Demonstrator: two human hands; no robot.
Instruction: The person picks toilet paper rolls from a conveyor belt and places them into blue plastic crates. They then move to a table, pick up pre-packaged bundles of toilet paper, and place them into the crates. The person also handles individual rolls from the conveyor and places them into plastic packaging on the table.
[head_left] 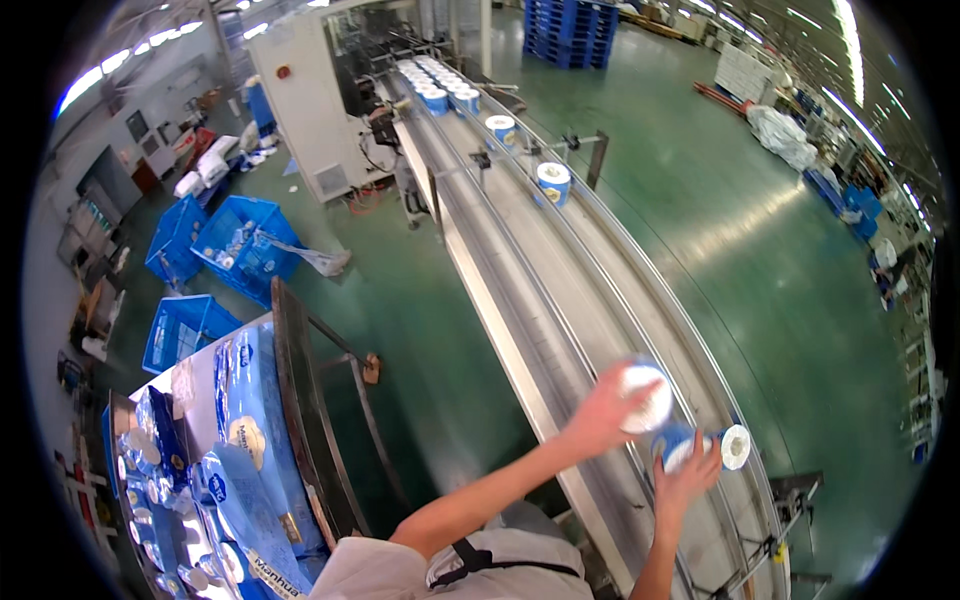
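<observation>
My left hand (600, 412) reaches out over the conveyor belt (560, 290) and grips a blue-wrapped paper roll (648, 398), white end facing up. My right hand (688, 476) is closed on a second blue-wrapped roll (678, 446) lying on the belt. A third roll (735, 446) lies on its side right beside it, touching my right fingers. Farther up the belt two single rolls (552, 182) (500, 128) come along, and several more (440, 88) are bunched near the machine.
A white machine cabinet (318, 100) stands at the conveyor's far end. To my left is a table with blue multi-roll packs (250, 420). Blue plastic crates (238, 245) sit on the green floor. Blue pallets (572, 28) are stacked far back.
</observation>
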